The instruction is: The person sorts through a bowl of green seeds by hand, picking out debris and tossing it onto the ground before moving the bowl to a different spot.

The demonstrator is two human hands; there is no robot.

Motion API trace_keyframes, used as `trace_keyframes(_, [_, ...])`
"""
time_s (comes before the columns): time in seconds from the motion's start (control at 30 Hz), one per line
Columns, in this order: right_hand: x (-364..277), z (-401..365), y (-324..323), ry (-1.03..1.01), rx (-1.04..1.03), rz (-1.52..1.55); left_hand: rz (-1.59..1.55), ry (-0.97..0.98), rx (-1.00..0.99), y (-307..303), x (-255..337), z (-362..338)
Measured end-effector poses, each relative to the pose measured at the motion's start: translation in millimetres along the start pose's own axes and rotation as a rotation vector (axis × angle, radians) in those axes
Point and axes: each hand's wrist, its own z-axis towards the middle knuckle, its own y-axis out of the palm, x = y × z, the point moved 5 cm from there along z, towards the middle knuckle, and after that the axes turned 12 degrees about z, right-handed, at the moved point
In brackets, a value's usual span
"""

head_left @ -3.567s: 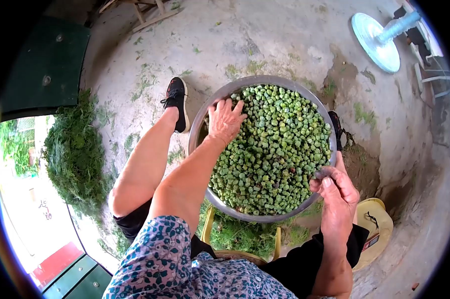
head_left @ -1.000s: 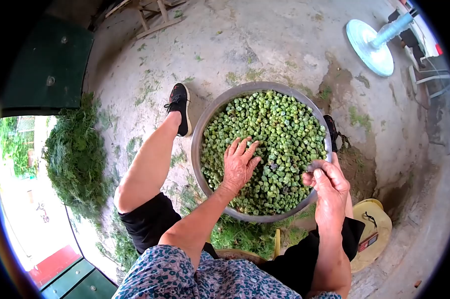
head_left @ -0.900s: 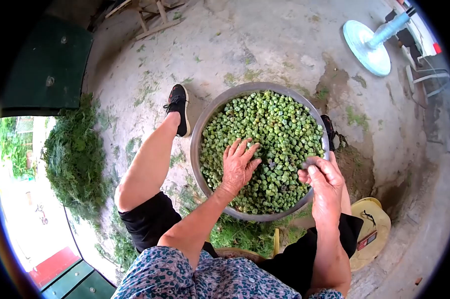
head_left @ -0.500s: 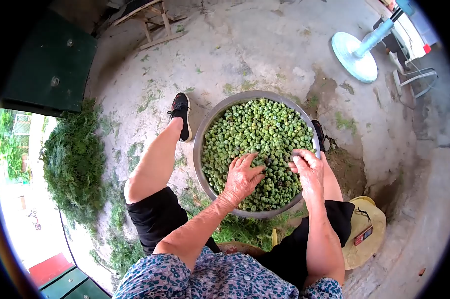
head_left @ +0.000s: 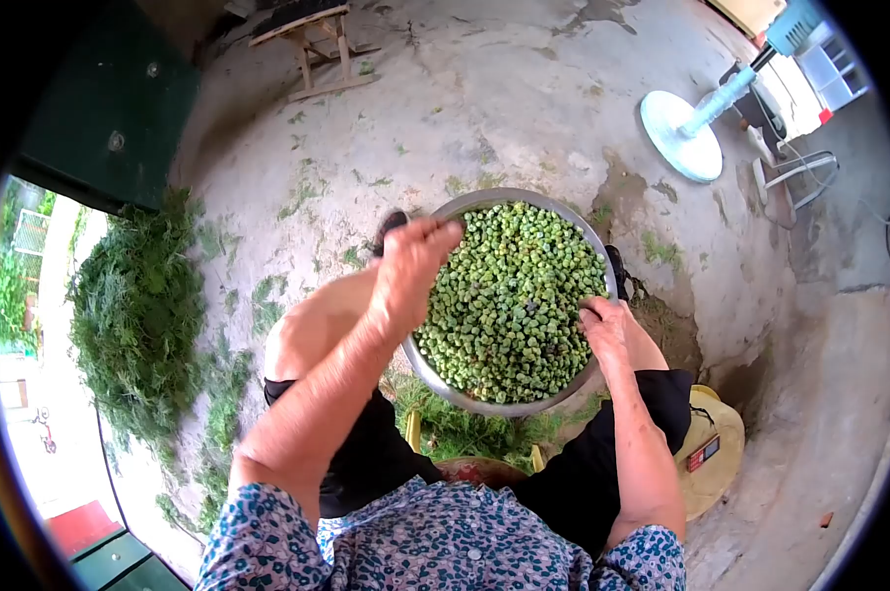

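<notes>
Bowl: round steel bowl (head_left: 484,405) heaped with small green pods (head_left: 509,295).
Left hand (head_left: 410,264): lifted off the pods to the bowl's left rim; fingers bunched, contents unclear.
Right hand (head_left: 605,330): still clamping the bowl's right rim.

Left hand up near the camera, right hand gripping lower down

The left forearm (head_left: 317,394) runs bare from 7 o'clock towards the centre. The left hand (head_left: 410,264) is held high with its back upward and its fingers drawn together, pointing to 1 o'clock. It is too blurred to tell its grip. The right forearm (head_left: 642,463) rises from 5 o'clock. The right hand (head_left: 605,330) sits at 3 o'clock of centre, fingers curled tight and thumb (head_left: 593,312) pressed on top.
</notes>
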Motion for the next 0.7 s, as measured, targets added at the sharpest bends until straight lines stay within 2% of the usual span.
trace_keyframes(0.03, [-1.5,4.9,4.9,-0.098,-0.046,-0.116,-0.086,-0.064,0.019,-6.1,9.8,12.4])
trace_keyframes(0.07, [-12.5,6.2,13.5,-0.207,-0.092,-0.205,-0.135,-0.044,0.011,-10.6,18.8,25.3])
trace_keyframes(0.2, [-20.3,22.8,64.9,-0.267,-0.206,-0.341,-0.498,0.026,0.028,-10.3,42.8,50.4])
trace_keyframes(0.3, [-20.7,37.8,111.9,-0.367,-0.235,-0.239,-0.672,-0.106,-0.015,-10.0,47.8,59.2])
trace_keyframes(0.4, [-14.2,53.9,158.6,-0.482,-0.244,-0.429,-0.719,-0.085,0.094,-26.9,54.9,67.9])
trace_keyframes(0.43, [-17.8,57.9,173.7,-0.520,-0.313,-0.578,-0.734,-0.078,0.137,-32.2,53.4,73.6])
trace_keyframes(0.5, [-8.8,63.2,190.5,-0.484,-0.172,-0.676,-0.845,-0.145,0.159,-36.7,46.9,84.4])
trace_keyframes(0.57, [6.0,62.4,201.2,-0.348,-0.160,-0.729,-0.901,-0.179,0.158,-41.4,45.5,88.9])
trace_keyframes(0.7, [-7.7,42.2,213.9,-0.151,-0.182,-0.761,-0.968,-0.180,0.166,-48.5,48.1,91.4])
